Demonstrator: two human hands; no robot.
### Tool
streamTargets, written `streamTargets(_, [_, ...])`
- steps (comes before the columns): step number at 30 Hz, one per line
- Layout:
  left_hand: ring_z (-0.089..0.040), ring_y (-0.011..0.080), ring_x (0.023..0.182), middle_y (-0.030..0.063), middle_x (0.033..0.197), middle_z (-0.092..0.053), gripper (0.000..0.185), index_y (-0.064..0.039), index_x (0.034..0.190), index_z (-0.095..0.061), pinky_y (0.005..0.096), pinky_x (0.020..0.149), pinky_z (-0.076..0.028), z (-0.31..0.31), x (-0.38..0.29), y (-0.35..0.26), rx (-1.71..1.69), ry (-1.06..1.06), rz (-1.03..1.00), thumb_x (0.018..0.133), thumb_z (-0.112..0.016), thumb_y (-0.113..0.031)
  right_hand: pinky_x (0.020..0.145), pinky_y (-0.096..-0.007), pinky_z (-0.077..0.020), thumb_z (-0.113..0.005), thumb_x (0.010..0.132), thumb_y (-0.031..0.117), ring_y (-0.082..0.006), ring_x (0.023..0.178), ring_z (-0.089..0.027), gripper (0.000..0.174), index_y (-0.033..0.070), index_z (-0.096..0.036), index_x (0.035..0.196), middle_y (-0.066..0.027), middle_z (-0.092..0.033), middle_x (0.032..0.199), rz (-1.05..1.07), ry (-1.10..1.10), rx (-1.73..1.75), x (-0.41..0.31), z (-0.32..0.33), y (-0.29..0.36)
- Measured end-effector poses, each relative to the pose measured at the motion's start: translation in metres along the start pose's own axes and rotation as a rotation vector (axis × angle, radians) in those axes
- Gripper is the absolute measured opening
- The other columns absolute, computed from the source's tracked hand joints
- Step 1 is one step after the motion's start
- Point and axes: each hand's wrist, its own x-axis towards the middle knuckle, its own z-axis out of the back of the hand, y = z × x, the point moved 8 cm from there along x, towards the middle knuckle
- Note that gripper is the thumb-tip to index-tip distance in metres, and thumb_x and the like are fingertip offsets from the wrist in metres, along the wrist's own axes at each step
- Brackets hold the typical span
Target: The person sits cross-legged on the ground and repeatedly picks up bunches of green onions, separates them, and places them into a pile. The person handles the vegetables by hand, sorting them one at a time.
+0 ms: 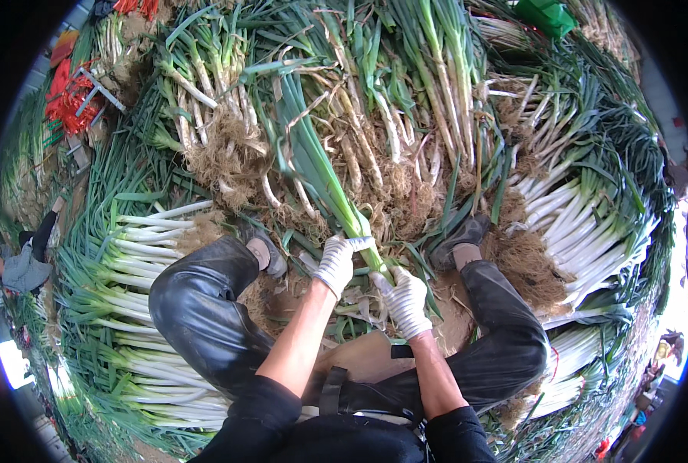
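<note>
A large green onion (326,179) slants across the middle of the view, its leaves pointing away from me. My left hand (335,265), in a white and grey striped glove, is closed around its stalk with the thumb laid across. Just below, my right hand (406,301), gloved alike, grips the lower stalk. My fingers hide the root end. Beyond my hands lies a heap of untrimmed green onions (355,144) with brown, soil-covered roots. Peeled leaf scraps (361,309) litter the ground between my legs.
Cleaned white-stemmed onions lie in a row at left (159,301) and a pile at right (575,243). Red ties (69,101) sit by a metal frame (96,92) at upper left. Another person (26,266) is at far left. A green object (546,17) lies at upper right.
</note>
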Motion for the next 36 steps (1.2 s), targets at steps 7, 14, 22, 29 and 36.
streamTargets(7, [-0.062,0.0160,0.076,0.0033,0.090,-0.070,0.030,-0.003,0.102,-0.070,0.0315,0.073,-0.050,-0.006,-0.022,0.002,-0.126,-0.198,-0.094,0.073,-0.075,0.003,0.066,-0.0435,-0.0534,-0.071,0.078,0.036,-0.0324,0.068,-0.068,0.031,0.006,-0.064,0.081,-0.0157,-0.069,0.075,0.078,0.010,-0.445,0.004,0.013,0.061])
streamTargets(14, [-0.061,0.0159,0.069,0.0068,0.085,-0.068,0.023,-0.001,0.096,-0.068,0.0312,0.067,-0.050,0.013,-0.017,-0.010,-0.011,-0.262,-0.246,0.074,-0.075,0.000,0.069,-0.0437,-0.0542,-0.068,0.077,0.046,-0.0352,0.073,-0.070,0.044,0.002,-0.071,0.085,-0.0199,-0.070,0.077,-0.148,0.027,-0.435,0.010,0.005,0.038])
streamTargets(22, [-0.063,0.0158,0.076,0.0044,0.086,-0.068,0.019,-0.001,0.100,-0.068,0.0298,0.074,-0.051,0.028,0.013,-0.138,-0.027,0.065,-0.485,0.081,-0.065,-0.003,0.081,-0.0436,-0.0538,-0.066,0.079,0.052,-0.0372,0.092,-0.069,0.055,0.005,-0.071,0.108,-0.0228,-0.070,0.096,-0.470,0.297,-0.619,-0.030,0.016,-0.130])
streamTargets(29, [-0.067,0.0246,0.101,0.0153,0.109,-0.070,0.040,0.002,0.123,-0.062,0.0326,0.098,-0.050,0.095,0.025,-0.044,-0.179,0.189,-0.160,0.083,-0.062,0.005,0.076,-0.0260,-0.0485,-0.065,0.090,0.031,-0.0100,0.082,-0.060,0.042,-0.001,-0.067,0.118,-0.0040,-0.068,0.090,-0.293,0.694,0.706,0.053,-0.073,0.057])
streamTargets(36, [-0.065,0.0198,0.093,0.0061,0.100,-0.071,0.033,-0.001,0.109,-0.069,0.0304,0.087,-0.049,0.123,-0.016,-0.039,0.025,-0.210,-0.178,0.076,-0.072,0.000,0.064,-0.0265,-0.0486,-0.083,0.075,0.025,-0.0091,0.066,-0.059,0.041,-0.006,-0.073,0.101,-0.0037,-0.068,0.074,-0.108,0.524,0.440,0.040,-0.128,0.056])
